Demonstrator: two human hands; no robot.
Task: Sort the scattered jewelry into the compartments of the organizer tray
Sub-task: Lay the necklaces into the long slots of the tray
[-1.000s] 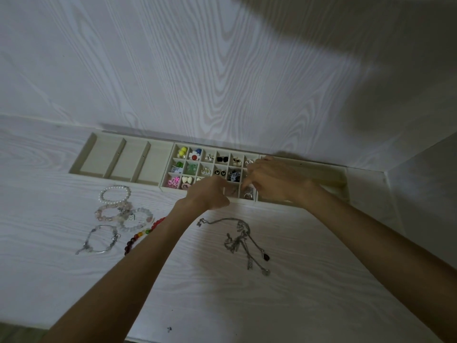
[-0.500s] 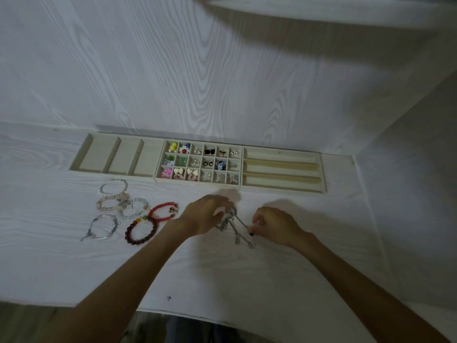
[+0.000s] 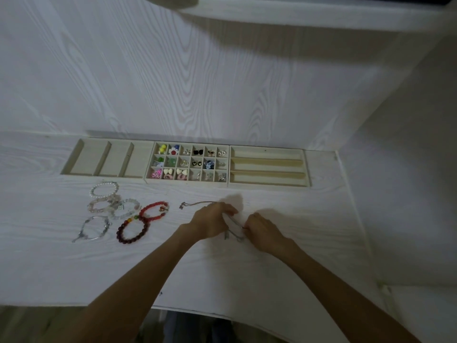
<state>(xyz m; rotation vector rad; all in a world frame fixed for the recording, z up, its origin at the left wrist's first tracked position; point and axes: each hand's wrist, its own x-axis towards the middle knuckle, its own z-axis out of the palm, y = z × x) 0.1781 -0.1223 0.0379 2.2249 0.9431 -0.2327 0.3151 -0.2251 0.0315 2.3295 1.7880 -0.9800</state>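
Both hands work the thin metal chain (image 3: 197,203) on the counter (image 3: 296,243). The left hand (image 3: 210,222) pinches its bunched middle, the right hand (image 3: 262,232) seemingly its pendant end; the slack tail runs left. The long slots of the tray (image 3: 268,186) lie just beyond, nearer the right hand. Round beaded bracelets (image 3: 133,229) wait left.

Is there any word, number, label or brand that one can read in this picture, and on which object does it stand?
None can be read. The organizer tray, the bracelets, the necklace chain and the table show no print; the small pieces in the grid are too small to tell.
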